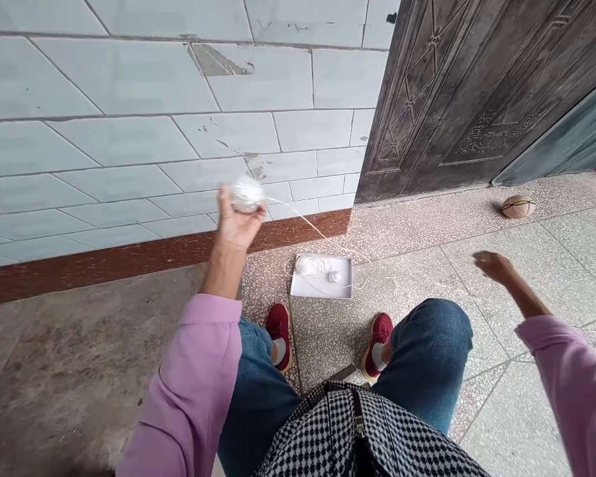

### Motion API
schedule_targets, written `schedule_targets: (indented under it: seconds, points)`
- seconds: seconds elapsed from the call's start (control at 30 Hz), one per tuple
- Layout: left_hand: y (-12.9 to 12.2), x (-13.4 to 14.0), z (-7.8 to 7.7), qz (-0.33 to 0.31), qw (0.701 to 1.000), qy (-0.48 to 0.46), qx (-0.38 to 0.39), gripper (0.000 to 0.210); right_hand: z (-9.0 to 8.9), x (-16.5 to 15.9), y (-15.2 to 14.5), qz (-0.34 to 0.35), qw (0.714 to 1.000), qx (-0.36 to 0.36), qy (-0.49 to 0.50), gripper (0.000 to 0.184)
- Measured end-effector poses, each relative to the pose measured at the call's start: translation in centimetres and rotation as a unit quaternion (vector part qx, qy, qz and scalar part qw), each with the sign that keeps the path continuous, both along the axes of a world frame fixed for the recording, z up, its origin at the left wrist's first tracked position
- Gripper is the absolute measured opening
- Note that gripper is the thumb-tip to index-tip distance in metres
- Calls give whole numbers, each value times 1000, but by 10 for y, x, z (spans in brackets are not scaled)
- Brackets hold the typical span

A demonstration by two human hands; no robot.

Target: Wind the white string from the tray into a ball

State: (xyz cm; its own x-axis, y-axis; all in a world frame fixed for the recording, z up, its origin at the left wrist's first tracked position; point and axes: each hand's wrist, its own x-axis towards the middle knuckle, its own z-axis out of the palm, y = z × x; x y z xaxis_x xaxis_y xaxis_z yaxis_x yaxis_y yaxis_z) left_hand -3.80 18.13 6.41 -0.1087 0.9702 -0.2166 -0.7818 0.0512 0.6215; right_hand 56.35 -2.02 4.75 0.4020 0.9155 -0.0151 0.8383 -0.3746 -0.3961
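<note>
a round white ball of cord (249,193), slightly blurred, is raised in the left hand (241,226), fingers clamped around it, before a wall (124,142) of smooth, chipped pale tiles. the right hand (496,266) is well apart; whether its fingers pinch anything, i cannot tell. a thin strand (305,222) slants from the ball down towards the hard, speckled floor (322,344). it could snag or knot, because loose loops spill past the rim of a shallow white rectangular tray (305,289). inside lie a loose coil (309,266) and a small rounded bundle (334,277); a sharp tug might drag either out. a slack grip could let the ball drop and unroll.
</note>
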Motion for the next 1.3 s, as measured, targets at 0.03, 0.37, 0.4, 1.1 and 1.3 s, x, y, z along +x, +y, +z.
schedule_targets:
  seconds: [0.03, 0.37, 0.4, 1.1, 1.3]
  points:
    - [-4, 19, -4, -59, 998, 13, 7, 57, -5, -21, 20, 20, 999, -10, 38, 17]
    - [-36, 121, -33, -343, 923, 154, 88, 79, -20, -269, 129, 278, 821, 99, 489, 49]
    - [-35, 121, -33, -340, 924, 154, 89, 79, -20, -278, 128, 278, 814, 91, 502, 50]
    - [15, 52, 3, -10, 999, -32, -22, 46, -36, -47, 26, 70, 947, -28, 313, 67]
    - [10, 55, 8, -7, 998, -48, -34, 39, -37, 46, -70, -69, 956, -25, 283, 70]
